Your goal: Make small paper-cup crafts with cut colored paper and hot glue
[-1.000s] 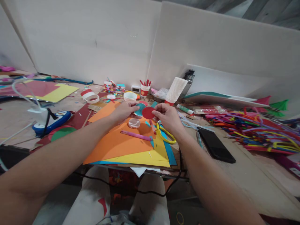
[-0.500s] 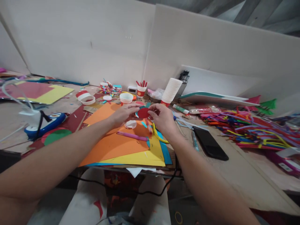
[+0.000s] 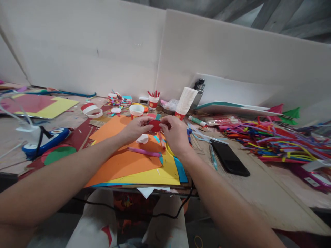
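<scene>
The red paper circle (image 3: 155,126) is held up over the table (image 3: 51,119), inward from the middle of its near edge. A heap of pipe cleaners (image 3: 274,141) is spread toward the table's right side. By the near edge, an orange sheet (image 3: 121,163) is laid over a yellow sheet (image 3: 170,175). Toward the back edge, a tilted stack of paper cups (image 3: 186,100) is seen. The circle's left rim is pinched by the left hand (image 3: 139,127), its right rim by the right hand (image 3: 176,133).
</scene>
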A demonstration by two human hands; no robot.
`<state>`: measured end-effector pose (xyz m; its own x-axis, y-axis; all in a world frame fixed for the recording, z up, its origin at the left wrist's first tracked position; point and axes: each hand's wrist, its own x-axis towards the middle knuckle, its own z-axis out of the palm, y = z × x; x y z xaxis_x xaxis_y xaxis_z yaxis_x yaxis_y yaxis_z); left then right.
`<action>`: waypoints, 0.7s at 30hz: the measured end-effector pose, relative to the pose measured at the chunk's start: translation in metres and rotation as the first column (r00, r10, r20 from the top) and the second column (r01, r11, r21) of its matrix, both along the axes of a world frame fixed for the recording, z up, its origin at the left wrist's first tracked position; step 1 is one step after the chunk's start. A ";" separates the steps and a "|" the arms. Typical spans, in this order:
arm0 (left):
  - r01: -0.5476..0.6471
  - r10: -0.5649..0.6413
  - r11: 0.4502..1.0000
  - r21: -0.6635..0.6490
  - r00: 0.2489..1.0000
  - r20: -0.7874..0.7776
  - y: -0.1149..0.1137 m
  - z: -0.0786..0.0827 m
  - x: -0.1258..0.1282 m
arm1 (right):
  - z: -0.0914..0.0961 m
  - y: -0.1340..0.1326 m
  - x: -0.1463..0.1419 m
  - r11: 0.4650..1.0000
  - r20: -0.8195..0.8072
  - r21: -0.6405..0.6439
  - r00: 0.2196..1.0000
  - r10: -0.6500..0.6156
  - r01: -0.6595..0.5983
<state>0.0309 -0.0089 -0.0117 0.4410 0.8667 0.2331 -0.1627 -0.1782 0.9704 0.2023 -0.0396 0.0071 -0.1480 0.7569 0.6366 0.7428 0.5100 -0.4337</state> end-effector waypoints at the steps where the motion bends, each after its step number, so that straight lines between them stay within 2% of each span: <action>1: -0.003 0.003 1.000 0.003 1.000 -0.001 0.000 0.000 0.000 | 0.000 -0.001 0.000 1.000 0.013 0.017 1.000 -0.014 0.014; 5: -0.010 0.010 0.999 0.039 1.000 -0.007 0.000 -0.002 0.000 | -0.003 0.002 -0.001 0.998 -0.029 0.050 0.999 -0.040 0.041; 9: 0.007 -0.008 0.998 0.056 1.000 0.018 0.001 -0.004 -0.002 | -0.011 0.009 -0.002 0.999 -0.127 -0.019 0.991 -0.039 0.037; 12: 0.015 -0.017 1.000 0.023 0.997 0.073 0.000 -0.003 -0.002 | -0.014 0.011 -0.003 0.995 -0.190 -0.099 0.982 -0.001 -0.018; 15: 0.009 -0.009 1.000 -0.008 0.998 0.058 -0.001 -0.002 0.000 | -0.014 0.011 -0.004 0.983 -0.262 -0.150 0.963 0.065 -0.107; 21: 0.008 -0.008 0.998 -0.068 1.000 -0.011 -0.002 0.001 0.002 | -0.010 0.008 -0.005 0.983 -0.285 -0.129 0.954 0.090 -0.131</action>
<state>0.0324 -0.0108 -0.0108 0.4501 0.8767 0.1694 -0.1533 -0.1110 0.9819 0.1977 -0.0317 -0.0030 -0.0696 0.8328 0.5491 0.5260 0.4984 -0.6892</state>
